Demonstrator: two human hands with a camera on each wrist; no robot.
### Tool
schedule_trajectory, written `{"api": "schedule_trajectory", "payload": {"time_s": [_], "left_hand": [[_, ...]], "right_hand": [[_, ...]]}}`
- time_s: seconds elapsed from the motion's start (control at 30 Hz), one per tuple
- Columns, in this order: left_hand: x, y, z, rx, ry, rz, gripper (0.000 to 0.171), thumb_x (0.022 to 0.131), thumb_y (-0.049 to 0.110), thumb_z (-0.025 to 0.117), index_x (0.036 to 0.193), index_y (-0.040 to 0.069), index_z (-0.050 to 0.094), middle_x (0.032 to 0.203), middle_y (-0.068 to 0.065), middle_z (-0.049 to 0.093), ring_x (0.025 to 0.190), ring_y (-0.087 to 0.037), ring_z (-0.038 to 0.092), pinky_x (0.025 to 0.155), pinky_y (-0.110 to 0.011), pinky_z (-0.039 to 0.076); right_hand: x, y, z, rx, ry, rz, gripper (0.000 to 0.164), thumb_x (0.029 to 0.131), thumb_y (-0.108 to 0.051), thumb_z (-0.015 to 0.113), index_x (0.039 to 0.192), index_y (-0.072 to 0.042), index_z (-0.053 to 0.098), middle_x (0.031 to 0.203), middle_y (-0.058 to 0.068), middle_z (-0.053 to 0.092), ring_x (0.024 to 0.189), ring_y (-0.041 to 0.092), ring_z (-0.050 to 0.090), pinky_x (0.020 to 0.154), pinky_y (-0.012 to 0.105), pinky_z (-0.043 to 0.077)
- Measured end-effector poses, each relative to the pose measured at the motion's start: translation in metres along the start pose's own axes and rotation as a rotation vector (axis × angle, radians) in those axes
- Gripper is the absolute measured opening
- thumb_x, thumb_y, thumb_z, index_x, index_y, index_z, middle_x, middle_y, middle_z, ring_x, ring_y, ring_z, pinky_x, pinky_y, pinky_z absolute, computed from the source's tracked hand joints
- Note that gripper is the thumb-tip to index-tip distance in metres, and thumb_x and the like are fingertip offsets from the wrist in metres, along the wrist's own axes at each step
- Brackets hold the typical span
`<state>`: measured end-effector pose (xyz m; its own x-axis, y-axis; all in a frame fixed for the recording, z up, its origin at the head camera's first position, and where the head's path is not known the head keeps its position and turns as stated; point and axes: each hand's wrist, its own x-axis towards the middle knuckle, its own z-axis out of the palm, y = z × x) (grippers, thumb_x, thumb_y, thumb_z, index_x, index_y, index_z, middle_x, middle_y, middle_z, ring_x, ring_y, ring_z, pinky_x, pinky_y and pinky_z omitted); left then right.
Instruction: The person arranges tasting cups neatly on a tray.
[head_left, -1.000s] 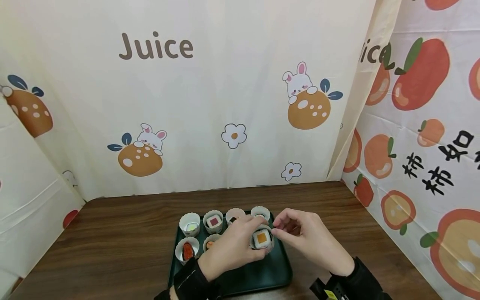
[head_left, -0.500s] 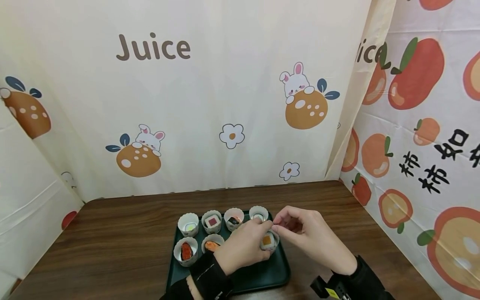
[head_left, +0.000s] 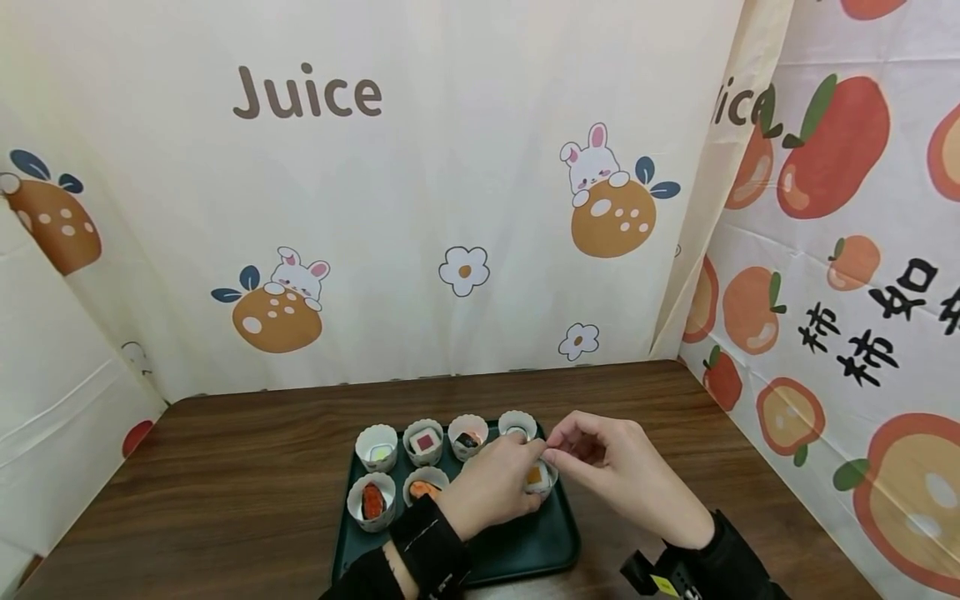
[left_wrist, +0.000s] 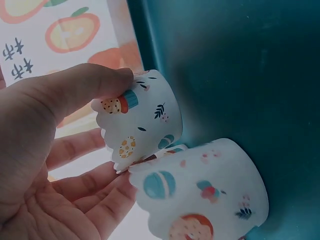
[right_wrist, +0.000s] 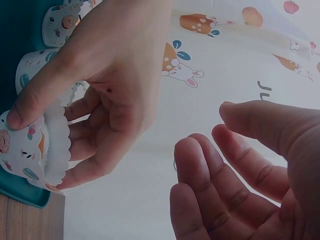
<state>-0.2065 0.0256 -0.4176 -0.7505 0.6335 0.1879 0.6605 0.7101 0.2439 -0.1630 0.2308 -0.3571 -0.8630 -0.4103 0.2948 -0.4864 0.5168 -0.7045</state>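
My left hand (head_left: 491, 483) grips a white paper cup (left_wrist: 145, 120) with a scalloped rim and small printed pictures, thumb on one side and fingers around the other. Inside that cup sits a sushi roll with an orange-yellow centre (head_left: 535, 475). The cup's base is close against the dark green tray (head_left: 525, 550), at its right side. Another printed paper cup (left_wrist: 205, 195) stands right beside it. My right hand (head_left: 622, 471) hovers just to the right, fingers loosely bent, thumb apart from them and nothing between, as the right wrist view shows.
More paper cups with sushi stand on the tray: one with red topping (head_left: 372, 502), one with orange topping (head_left: 425, 487), and several along the back row, including a dark-red-centred roll (head_left: 424, 442). Brown wooden table (head_left: 247, 483) surrounds the tray; a printed curtain (head_left: 390, 208) hangs behind.
My left hand has shifted right with the held cup, uncovering the cups behind and to its left. It barely moves in the last half second. The right hand stays nearly where it was.
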Motion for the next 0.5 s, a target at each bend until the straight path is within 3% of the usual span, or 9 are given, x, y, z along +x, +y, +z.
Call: {"api": "schedule_trajectory", "payload": {"time_s": [0.3, 0.5], "left_hand": [[-0.0001, 0.0016, 0.0027, -0.008, -0.016, -0.045, 0.045, 0.086, 0.030, 0.091, 0.123, 0.013, 0.074, 0.101, 0.000, 0.065, 0.079, -0.004, 0.054, 0.067, -0.018, 0.051], [-0.0033, -0.0018, 0.0031, 0.000, 0.037, 0.002, 0.046, 0.087, 0.031, 0.091, 0.125, 0.013, 0.073, 0.102, 0.000, 0.065, 0.080, -0.004, 0.053, 0.071, -0.018, 0.049]], "right_hand": [[-0.0001, -0.0014, 0.0012, 0.014, -0.009, 0.009, 0.010, 0.103, -0.032, 0.074, 0.105, -0.022, 0.073, 0.090, -0.010, 0.072, 0.078, 0.005, 0.064, 0.070, 0.023, 0.056], [-0.0006, -0.0020, 0.0006, 0.006, -0.007, 0.011, 0.011, 0.103, -0.033, 0.074, 0.106, -0.023, 0.073, 0.090, -0.011, 0.072, 0.078, 0.004, 0.065, 0.070, 0.023, 0.056]]}}
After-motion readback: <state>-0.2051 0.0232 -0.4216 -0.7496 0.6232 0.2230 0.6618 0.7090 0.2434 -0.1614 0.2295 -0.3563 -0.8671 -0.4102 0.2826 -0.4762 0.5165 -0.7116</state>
